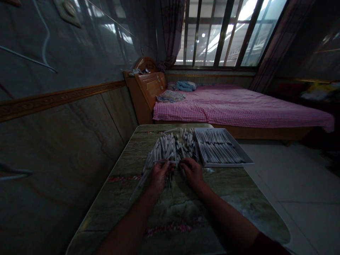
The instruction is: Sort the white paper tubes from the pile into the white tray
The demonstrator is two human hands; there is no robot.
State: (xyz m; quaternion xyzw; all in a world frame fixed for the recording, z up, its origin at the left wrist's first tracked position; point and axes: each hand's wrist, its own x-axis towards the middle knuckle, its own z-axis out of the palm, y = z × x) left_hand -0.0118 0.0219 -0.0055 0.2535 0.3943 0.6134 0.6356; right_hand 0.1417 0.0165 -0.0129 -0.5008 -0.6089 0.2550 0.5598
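My left hand [159, 174] pinches a slim white pen [166, 162] that lies level across its fingertips. At the pen's right end, my right hand [191, 171] has its fingers curled together; what they hold, if anything, is too dark to make out. Just beyond both hands spreads a loose pile of white pen barrels [166, 146], with more short white pieces [189, 139] at its right side. Several dark, thin parts [169, 182] lie under and beside my left hand. To the right, a shallow white box [228, 165] holds two rows of white pens with dark ends.
Everything rests on a green marble-patterned table [183, 209] with rounded corners. A tiled wall [92, 131] runs close along its left. Behind stands a bed [225, 106] with a pink checked cover and a wooden headboard [148, 92], below a window [223, 35].
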